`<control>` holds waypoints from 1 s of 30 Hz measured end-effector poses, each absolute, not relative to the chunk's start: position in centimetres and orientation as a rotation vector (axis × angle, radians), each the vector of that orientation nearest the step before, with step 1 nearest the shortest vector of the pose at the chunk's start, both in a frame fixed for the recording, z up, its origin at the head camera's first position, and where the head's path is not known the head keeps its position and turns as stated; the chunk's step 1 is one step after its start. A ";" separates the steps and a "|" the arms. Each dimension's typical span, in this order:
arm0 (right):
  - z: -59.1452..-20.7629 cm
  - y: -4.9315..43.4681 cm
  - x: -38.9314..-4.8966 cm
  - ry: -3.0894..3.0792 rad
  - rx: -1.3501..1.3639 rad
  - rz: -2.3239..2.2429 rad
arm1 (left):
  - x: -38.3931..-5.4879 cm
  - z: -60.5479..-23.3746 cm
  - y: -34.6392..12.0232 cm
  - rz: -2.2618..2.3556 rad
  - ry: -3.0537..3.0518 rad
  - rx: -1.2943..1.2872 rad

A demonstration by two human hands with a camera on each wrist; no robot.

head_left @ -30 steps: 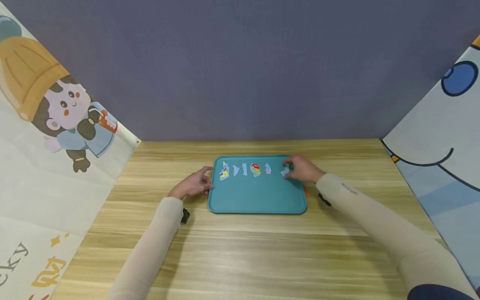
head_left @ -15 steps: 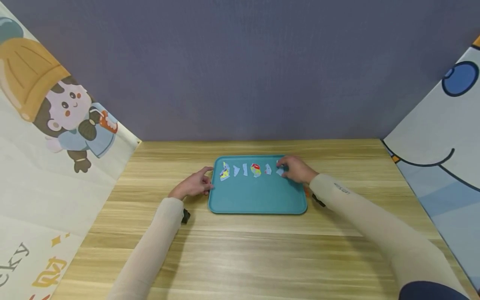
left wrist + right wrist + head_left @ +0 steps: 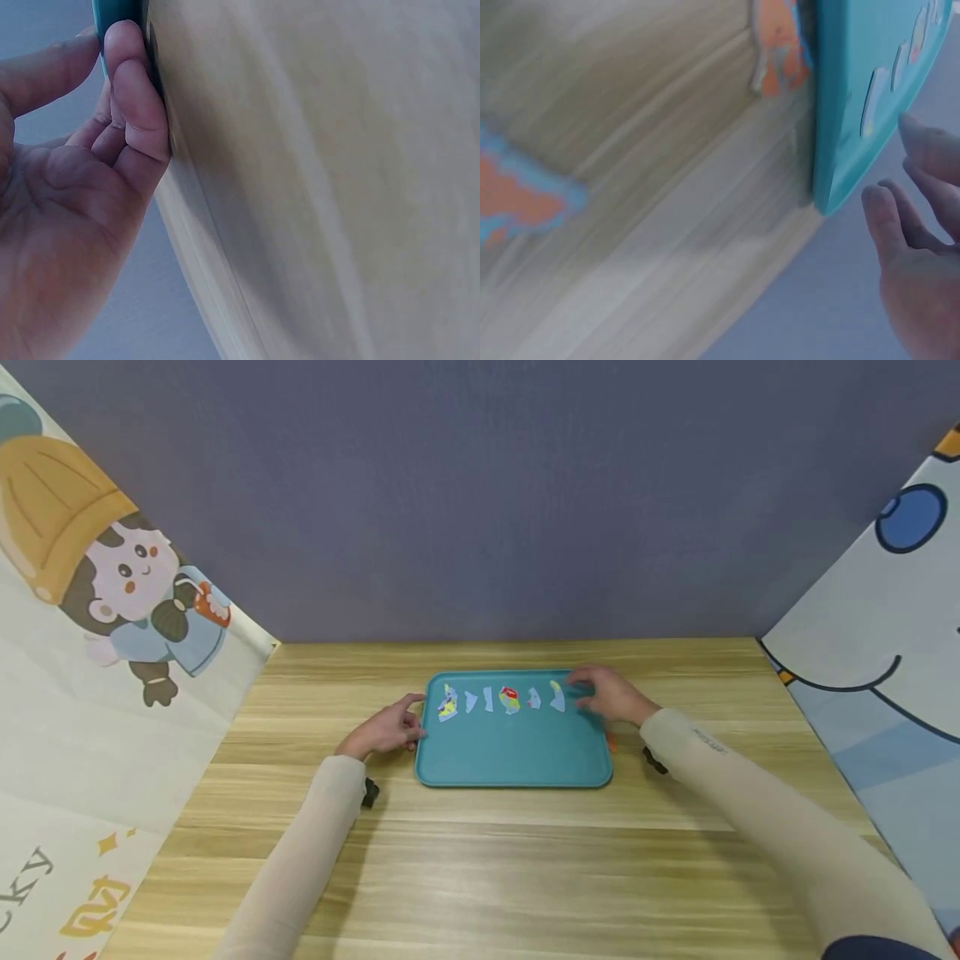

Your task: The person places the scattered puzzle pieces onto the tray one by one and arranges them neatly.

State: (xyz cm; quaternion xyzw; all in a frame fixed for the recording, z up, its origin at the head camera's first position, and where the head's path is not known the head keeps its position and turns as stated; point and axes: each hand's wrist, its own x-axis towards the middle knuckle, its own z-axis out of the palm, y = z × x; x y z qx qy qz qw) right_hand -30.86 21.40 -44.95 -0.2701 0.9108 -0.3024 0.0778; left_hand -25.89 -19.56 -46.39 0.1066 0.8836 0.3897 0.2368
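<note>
A teal tray [image 3: 510, 756] lies on the wooden table. My left hand [image 3: 386, 727] holds its left rim; in the left wrist view the thumb and curled fingers meet at the tray's edge [image 3: 120, 9]. Several flat, irregular printed pieces stand in a row along the tray's far side, among them a red and yellow one [image 3: 510, 700]. Rightmost in the row is a curved pale piece with a yellow tip [image 3: 557, 697]. Just right of it, my right hand [image 3: 609, 693] hovers over the tray's right rim, fingers apart and loosely bent, with nothing between them.
Beside the tray's right side, an orange piece with a blue edge [image 3: 781, 45] lies on the table [image 3: 480, 868]. Another orange and blue piece [image 3: 521, 195] lies farther from the tray. A grey-blue panel [image 3: 480, 510] rises behind the table, with printed cartoon panels at both sides.
My right hand slid the curved piece leftward into the row, then let go of it and drew back to the right. My left hand has stayed at the tray's left rim.
</note>
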 end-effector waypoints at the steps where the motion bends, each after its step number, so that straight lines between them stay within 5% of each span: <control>1: -44.9 21.8 -30.7 2.731 -0.812 -0.910 | -25.9 -46.4 -19.6 1.072 2.421 0.291; 30: -46.2 27.3 -26.7 2.570 -0.840 -0.891 | -25.7 -46.3 -19.7 1.066 2.426 0.313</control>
